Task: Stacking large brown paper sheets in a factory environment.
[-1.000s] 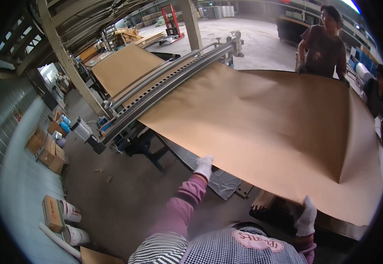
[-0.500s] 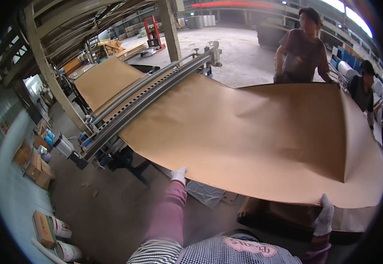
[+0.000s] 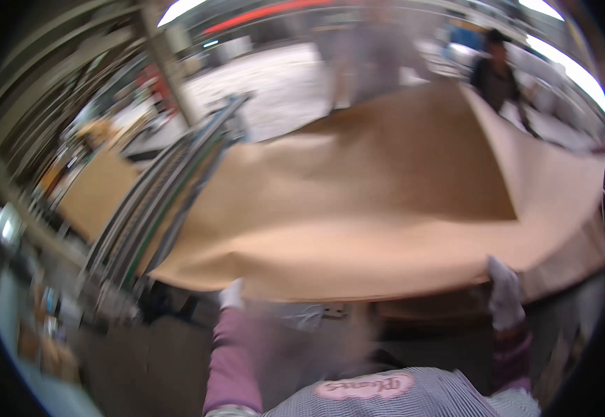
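A large, thin brown cardboard sheet (image 3: 302, 257) spreads across the view, wavy, with a raised fold toward its right side. My left hand (image 3: 232, 295), in a pale glove, is closed on its near edge toward the left corner. Farther right, my gloved right hand (image 3: 505, 295) grips the same edge, its fingertips up over the rim. The sheet's left side lies at a long roller machine (image 3: 170, 201); blur hides whether they touch. Across the sheet stands a co-worker (image 3: 379, 55), smeared by motion, whose hands I cannot make out.
Another person (image 3: 495, 73) in a dark cap stands at the far right, beside the sheet. Another brown sheet (image 3: 101, 194) lies beyond the machine. Beneath the near edge is a dark stack or support (image 3: 420, 330). Boxes (image 3: 59, 358) sit on the floor at left.
My view has swung to the right and blurred. Both hands still hold the near edge, which now bows up by my left hand. The sheet appears drawn rightward from the machine.
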Available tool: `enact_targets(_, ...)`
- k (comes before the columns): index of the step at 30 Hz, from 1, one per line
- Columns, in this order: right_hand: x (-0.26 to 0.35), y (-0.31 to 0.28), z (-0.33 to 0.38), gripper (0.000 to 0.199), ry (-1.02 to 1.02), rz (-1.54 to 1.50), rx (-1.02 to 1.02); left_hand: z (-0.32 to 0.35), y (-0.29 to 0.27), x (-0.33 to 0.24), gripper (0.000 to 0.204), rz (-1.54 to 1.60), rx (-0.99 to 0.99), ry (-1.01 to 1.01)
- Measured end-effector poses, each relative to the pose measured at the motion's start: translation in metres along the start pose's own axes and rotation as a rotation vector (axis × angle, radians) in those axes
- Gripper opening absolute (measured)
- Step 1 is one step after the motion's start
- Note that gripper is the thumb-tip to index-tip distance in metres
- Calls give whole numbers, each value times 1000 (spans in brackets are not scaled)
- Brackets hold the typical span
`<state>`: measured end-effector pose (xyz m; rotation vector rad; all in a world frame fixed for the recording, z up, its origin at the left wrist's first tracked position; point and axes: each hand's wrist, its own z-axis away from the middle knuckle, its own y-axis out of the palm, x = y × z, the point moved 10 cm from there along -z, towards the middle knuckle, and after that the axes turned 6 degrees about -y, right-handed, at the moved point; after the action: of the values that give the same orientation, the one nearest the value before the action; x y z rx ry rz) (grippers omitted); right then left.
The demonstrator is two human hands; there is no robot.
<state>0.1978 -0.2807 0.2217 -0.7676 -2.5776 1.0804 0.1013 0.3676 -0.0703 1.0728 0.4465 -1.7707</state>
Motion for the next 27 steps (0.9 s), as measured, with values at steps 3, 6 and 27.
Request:
enact_targets(3,-46,-32,0,50,230,112,46,11,6,-2,32,57,52,44)
enact_targets(6,-174,-118,84,34,714,11,-207,54,56,29,39,114,151,6)
enact_targets(27,-76,89,266,27,1855,-991,-671,282,224,170,49,168,678,-659)
